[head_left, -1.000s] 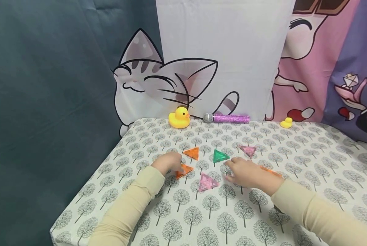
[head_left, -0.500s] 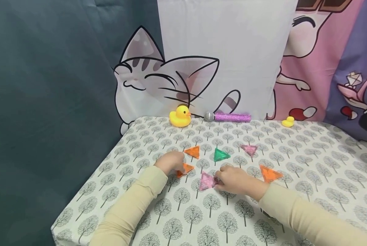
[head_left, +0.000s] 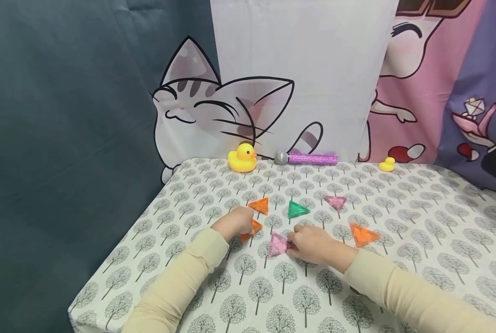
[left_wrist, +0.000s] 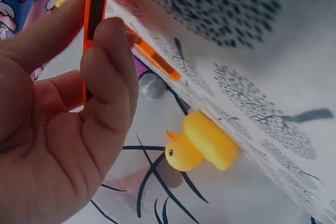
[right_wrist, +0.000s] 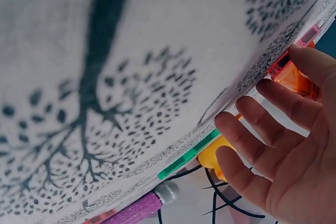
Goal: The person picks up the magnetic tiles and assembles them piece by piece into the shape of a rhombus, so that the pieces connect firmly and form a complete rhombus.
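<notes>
My left hand (head_left: 236,222) holds a translucent orange triangular tile (head_left: 256,226) between thumb and fingers. The left wrist view shows that orange tile (left_wrist: 96,9) on edge, with the fingers curled against it. Just right of it, my right hand (head_left: 313,243) pinches the right corner of a pink triangular tile (head_left: 276,245). Thumb and index finger meet at the pink tile's edge (right_wrist: 308,35) in the right wrist view, the other fingers loosely bent. Beyond the hands lie another orange tile (head_left: 260,206), a green tile (head_left: 297,209) and a second pink tile (head_left: 335,202).
One more orange tile (head_left: 362,235) lies right of my right hand. Along the back of the tree-print tablecloth (head_left: 156,259) sit a large rubber duck (head_left: 242,158), a purple glitter microphone (head_left: 310,158) and a small duck (head_left: 387,164). Cartoon curtains (head_left: 335,69) hang behind.
My right hand has moved left and nearer, from beside the green tile to the pink tile, uncovering the right-hand orange tile. My left hand has shifted slightly right with its orange tile.
</notes>
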Demonstrator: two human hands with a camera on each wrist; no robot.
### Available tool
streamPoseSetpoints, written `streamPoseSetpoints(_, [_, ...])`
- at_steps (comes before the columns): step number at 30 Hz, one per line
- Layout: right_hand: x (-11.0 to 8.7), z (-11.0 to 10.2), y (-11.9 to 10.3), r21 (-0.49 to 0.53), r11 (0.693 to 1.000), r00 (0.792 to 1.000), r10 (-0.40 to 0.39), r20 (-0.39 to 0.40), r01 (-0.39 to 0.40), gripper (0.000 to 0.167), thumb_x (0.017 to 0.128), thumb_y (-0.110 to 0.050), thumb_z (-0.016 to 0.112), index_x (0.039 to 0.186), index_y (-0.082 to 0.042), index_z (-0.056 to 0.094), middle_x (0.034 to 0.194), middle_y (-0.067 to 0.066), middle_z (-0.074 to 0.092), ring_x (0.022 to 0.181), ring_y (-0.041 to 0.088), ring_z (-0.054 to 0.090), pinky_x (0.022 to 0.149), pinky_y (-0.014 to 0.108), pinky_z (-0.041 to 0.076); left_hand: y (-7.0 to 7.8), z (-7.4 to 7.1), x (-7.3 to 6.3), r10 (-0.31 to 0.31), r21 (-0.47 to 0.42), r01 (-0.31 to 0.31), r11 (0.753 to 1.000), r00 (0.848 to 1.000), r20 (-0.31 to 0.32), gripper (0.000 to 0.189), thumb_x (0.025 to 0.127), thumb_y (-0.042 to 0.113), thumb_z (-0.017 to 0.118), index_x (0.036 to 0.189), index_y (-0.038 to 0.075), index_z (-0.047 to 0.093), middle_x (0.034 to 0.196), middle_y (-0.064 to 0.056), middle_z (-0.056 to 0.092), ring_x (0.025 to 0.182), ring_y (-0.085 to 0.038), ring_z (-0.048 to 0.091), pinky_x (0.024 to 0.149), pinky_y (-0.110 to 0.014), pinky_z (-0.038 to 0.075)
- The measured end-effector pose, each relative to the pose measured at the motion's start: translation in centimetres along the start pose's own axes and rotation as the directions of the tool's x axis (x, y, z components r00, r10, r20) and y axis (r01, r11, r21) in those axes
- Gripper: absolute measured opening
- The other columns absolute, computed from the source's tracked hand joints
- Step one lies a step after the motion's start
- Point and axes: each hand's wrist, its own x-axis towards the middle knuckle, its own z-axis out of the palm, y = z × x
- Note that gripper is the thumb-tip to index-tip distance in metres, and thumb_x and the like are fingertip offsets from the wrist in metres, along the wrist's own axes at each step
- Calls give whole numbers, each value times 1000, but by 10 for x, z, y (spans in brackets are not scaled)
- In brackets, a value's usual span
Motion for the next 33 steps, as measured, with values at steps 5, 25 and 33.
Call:
streamPoseSetpoints(5, [0, 1, -1, 9, 1000, 1000, 7, 0, -7, 18, 76, -29, 63, 68, -16, 53, 63, -6, 37, 54, 8, 35, 43, 20, 33, 4, -1, -4, 27, -66, -28, 997, 1000, -7, 10, 81, 9, 61, 88, 2, 58, 70, -4, 53, 55, -14, 50, 49, -25, 42])
streamPoseSetpoints(25, [0, 1, 1, -1, 1000, 1000, -10, -7, 10, 19, 76, -30, 62, 68, -16, 53, 63, -6, 36, 52, 8, 35, 41, 19, 32, 36, 3, -22, 122, -131, -122, 984, 993, -10, 13, 78, 9, 61, 89, 3, 57, 70, -2, 53, 50, -11, 50, 44, -22, 42])
streamPoseSetpoints(33, [-1, 2, 2, -13, 1000, 1000, -20, -15, 20, 18, 75, -30, 63, 69, -15, 53, 63, -6, 37, 52, 8, 35, 42, 20, 33, 39, 5, -21, 113, -161, -115, 980, 993, -22, 31, 77, 17, 65, 102, 3, 54, 69, -1, 52, 48, -11, 50, 48, -24, 43])
